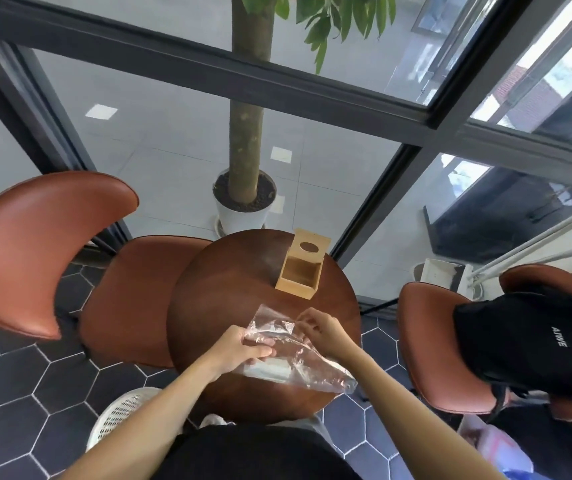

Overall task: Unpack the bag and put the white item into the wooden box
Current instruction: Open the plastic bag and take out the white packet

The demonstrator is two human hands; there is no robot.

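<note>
My left hand [243, 348] grips the near side of the clear plastic bag [295, 355] above the round table [229, 292], while my right hand [319, 329] pinches its top edge. The white item [270, 370] lies inside the bag. The wooden box [300, 270] stands open farther back.

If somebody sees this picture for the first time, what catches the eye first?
Two hands, left hand and right hand, grip a clear plastic bag over the near part of a round wooden table. Behind, an open wooden box stands at the table's far edge.
</note>
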